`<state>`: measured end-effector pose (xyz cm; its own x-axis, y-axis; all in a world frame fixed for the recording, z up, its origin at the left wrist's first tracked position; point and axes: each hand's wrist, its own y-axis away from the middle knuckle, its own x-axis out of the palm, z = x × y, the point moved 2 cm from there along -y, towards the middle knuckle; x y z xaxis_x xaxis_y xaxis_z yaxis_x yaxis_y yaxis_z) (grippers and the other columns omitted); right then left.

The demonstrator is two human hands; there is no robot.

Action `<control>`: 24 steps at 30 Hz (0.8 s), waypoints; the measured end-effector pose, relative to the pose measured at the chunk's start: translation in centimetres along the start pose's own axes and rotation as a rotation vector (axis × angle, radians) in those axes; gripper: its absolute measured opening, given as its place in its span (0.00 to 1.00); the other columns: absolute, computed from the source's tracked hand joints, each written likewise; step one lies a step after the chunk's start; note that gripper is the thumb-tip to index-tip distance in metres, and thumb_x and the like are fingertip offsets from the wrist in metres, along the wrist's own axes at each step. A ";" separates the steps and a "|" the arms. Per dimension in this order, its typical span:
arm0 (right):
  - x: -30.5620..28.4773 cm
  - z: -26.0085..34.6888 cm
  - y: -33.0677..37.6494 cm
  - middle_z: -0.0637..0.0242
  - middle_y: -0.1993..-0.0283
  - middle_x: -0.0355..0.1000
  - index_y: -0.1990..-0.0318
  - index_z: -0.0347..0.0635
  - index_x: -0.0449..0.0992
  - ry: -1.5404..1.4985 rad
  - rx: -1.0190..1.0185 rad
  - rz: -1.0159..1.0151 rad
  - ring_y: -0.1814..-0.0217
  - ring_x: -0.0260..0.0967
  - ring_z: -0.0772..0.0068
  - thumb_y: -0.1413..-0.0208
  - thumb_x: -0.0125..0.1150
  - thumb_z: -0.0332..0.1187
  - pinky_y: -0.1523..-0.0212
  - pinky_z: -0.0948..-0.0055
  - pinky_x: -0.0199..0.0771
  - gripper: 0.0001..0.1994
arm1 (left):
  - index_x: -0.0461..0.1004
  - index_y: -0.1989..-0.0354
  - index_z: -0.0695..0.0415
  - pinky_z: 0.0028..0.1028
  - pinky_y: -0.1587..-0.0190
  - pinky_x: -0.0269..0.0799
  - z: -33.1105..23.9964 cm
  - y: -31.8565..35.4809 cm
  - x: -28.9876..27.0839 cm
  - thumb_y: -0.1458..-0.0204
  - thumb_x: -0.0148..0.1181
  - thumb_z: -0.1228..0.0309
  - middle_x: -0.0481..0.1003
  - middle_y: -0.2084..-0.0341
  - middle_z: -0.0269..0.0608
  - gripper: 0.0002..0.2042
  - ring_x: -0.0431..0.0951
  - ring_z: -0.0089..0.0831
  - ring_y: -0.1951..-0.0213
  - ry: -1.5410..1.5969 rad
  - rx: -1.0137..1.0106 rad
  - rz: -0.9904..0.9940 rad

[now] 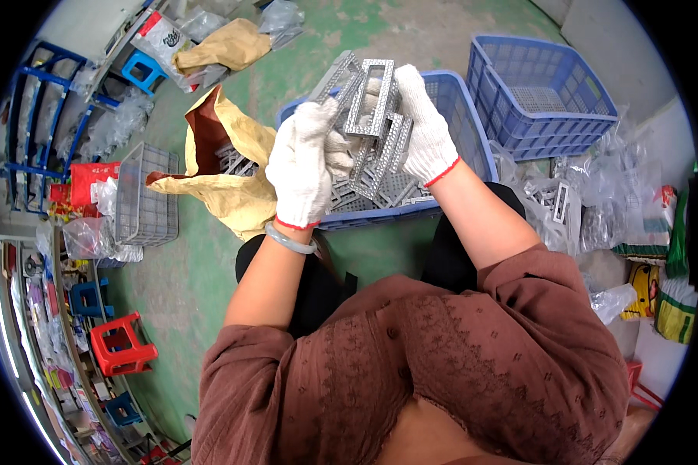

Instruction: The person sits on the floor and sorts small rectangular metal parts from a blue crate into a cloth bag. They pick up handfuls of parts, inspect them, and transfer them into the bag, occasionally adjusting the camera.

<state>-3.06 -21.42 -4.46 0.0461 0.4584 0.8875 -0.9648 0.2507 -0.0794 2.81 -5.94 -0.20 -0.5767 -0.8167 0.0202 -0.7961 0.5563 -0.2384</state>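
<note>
Both my hands wear white knit gloves with red cuffs. Between them is a bunch of several silver-grey rectangular metal frames (367,130) with bumpy patterned faces, fanned at different angles. My left hand (301,167) is closed around the frames on the left side. On the other side, my right hand (426,128) grips them from the right; its fingertips are partly hidden behind the frames. Directly below is a blue plastic crate (485,155), with more grey metal pieces on its bottom. An open yellow paper sack (248,209) stands left of it, similar pieces showing inside.
Another blue crate (554,128) stands at the far right. Clear plastic bags with metal pieces (560,203) lie below it. To the left are a grey mesh crate (146,198), a red stool (122,345) and crowded shelving. Sacks (229,46) lie at the far left.
</note>
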 end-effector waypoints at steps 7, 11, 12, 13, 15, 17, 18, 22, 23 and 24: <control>0.7 0.1 0.4 0.54 0.53 0.78 0.47 0.45 0.73 -0.032 0.017 0.024 0.60 0.78 0.60 0.34 0.51 0.55 0.60 0.57 0.82 0.24 | 0.70 0.44 0.62 0.26 0.82 0.67 1.3 -1.5 -2.5 0.33 0.41 0.45 0.74 0.79 0.42 0.30 0.73 0.33 0.84 0.505 -0.311 0.008; 0.9 0.1 0.6 0.53 0.52 0.77 0.44 0.43 0.72 -0.012 0.038 0.024 0.59 0.79 0.59 0.34 0.50 0.56 0.58 0.56 0.82 0.26 | 0.70 0.43 0.61 0.27 0.84 0.62 1.7 -1.6 -3.5 0.33 0.39 0.44 0.73 0.81 0.42 0.30 0.70 0.31 0.86 0.605 -0.368 0.005; 1.1 0.1 0.7 0.53 0.52 0.77 0.44 0.40 0.72 0.015 0.030 0.032 0.58 0.79 0.58 0.34 0.50 0.56 0.58 0.55 0.82 0.27 | 0.70 0.43 0.61 0.27 0.84 0.61 1.7 -1.5 -3.7 0.33 0.38 0.44 0.73 0.81 0.41 0.30 0.69 0.31 0.86 0.612 -0.377 -0.003; 0.9 0.1 0.6 0.52 0.50 0.76 0.42 0.39 0.71 0.002 0.049 0.048 0.57 0.78 0.56 0.35 0.51 0.58 0.57 0.53 0.82 0.29 | 0.70 0.43 0.61 0.27 0.84 0.61 1.8 -1.5 -4.1 0.33 0.39 0.44 0.73 0.81 0.42 0.30 0.69 0.31 0.86 0.643 -0.388 0.009; 0.1 0.1 0.5 0.50 0.46 0.75 0.40 0.36 0.69 -0.024 0.089 0.080 0.53 0.77 0.53 0.37 0.51 0.60 0.55 0.50 0.82 0.34 | 0.70 0.43 0.61 0.27 0.84 0.61 2.0 -1.5 -4.8 0.33 0.39 0.44 0.73 0.81 0.42 0.30 0.69 0.31 0.86 0.707 -0.410 0.032; -0.4 0.4 0.2 0.51 0.46 0.75 0.40 0.36 0.70 -0.106 0.089 0.038 0.54 0.78 0.51 0.38 0.52 0.60 0.55 0.48 0.81 0.33 | 0.70 0.43 0.62 0.28 0.85 0.62 2.3 -1.4 -5.2 0.33 0.38 0.44 0.74 0.81 0.43 0.31 0.70 0.32 0.87 0.713 -0.404 0.096; -0.7 0.3 0.1 0.52 0.46 0.75 0.40 0.37 0.70 -0.095 0.061 -0.013 0.54 0.77 0.50 0.37 0.52 0.60 0.55 0.48 0.81 0.33 | 0.71 0.43 0.62 0.28 0.85 0.63 2.3 -1.2 -5.5 0.33 0.38 0.44 0.74 0.81 0.43 0.31 0.70 0.33 0.87 0.712 -0.403 0.123; -0.5 0.2 0.0 0.52 0.43 0.74 0.38 0.35 0.68 -0.071 0.062 0.001 0.53 0.77 0.50 0.37 0.51 0.59 0.55 0.48 0.81 0.34 | 0.73 0.45 0.62 0.30 0.85 0.66 2.0 -0.6 -5.7 0.32 0.36 0.44 0.75 0.82 0.44 0.31 0.71 0.35 0.88 0.619 -0.438 0.108; -0.3 0.2 0.0 0.51 0.43 0.74 0.38 0.34 0.68 -0.069 0.071 0.015 0.53 0.77 0.50 0.36 0.51 0.59 0.55 0.48 0.81 0.35 | 0.73 0.45 0.62 0.30 0.85 0.66 2.0 -0.5 -5.7 0.32 0.37 0.44 0.75 0.82 0.44 0.31 0.72 0.35 0.87 0.630 -0.433 0.117; -0.1 0.3 0.2 0.50 0.42 0.73 0.37 0.33 0.67 -0.060 0.080 0.043 0.53 0.77 0.50 0.36 0.50 0.58 0.54 0.48 0.81 0.35 | 0.73 0.45 0.62 0.30 0.84 0.66 2.0 -0.5 -5.7 0.33 0.37 0.44 0.75 0.82 0.43 0.32 0.72 0.34 0.87 0.641 -0.428 0.128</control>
<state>-3.38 -21.65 -4.43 -0.0091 0.4150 0.9098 -0.9832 0.1620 -0.0837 6.83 -1.88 -2.18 -0.5584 -0.5663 0.6062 -0.6426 0.7574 0.1156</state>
